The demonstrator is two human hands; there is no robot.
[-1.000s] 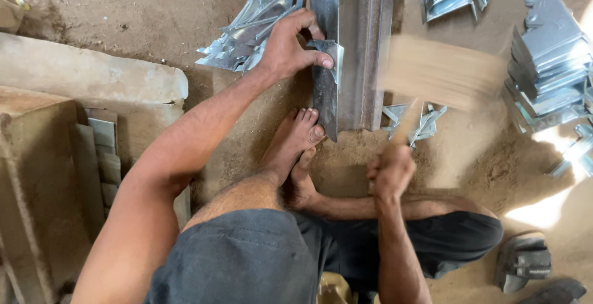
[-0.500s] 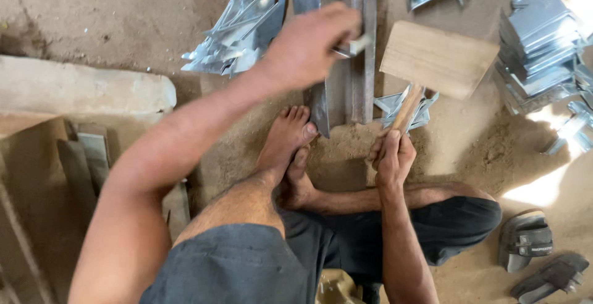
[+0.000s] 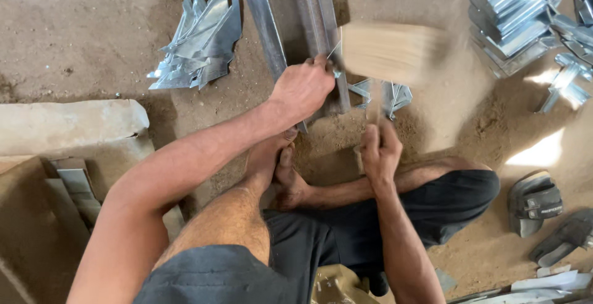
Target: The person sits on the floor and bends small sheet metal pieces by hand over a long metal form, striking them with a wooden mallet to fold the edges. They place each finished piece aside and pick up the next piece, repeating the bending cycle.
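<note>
On bare dirt floor (image 3: 92, 38), seen from above: a seated person's crossed bare legs (image 3: 247, 217) in dark shorts filling the lower middle of the view, feet tucked together near the centre.

Beyond the feet, long grey metal bars (image 3: 315, 26) lying side by side, running up and away out of the top edge.

At far left, a pale stone slab (image 3: 68, 125), with a cardboard box (image 3: 31, 217) below it holding flat metal strips.

At upper right, a tall stack of shiny folded metal brackets (image 3: 513, 20), with a few loose ones scattered just beside it. At upper left, well apart from that stack, a smaller fanned heap of pointed metal pieces (image 3: 197, 44).

At lower right, a pair of dark sandals (image 3: 543, 211) on the dirt.

Centre of the scene: left hand (image 3: 304, 88) stretched forward, palm down, fingers curled and pressed onto the bars, pinching a small shiny metal piece (image 3: 336, 72) against them; piece mostly hidden under the fingers.

Just beside it, right hand (image 3: 380, 149) fisted tight around the thin handle of a wooden mallet (image 3: 386, 54). Mallet head a pale rectangular block, heavily blurred, just right of the left hand's fingertips and above a few small brackets (image 3: 398, 97) on the ground. Contact between mallet and metal piece impossible to tell through the blur.
</note>
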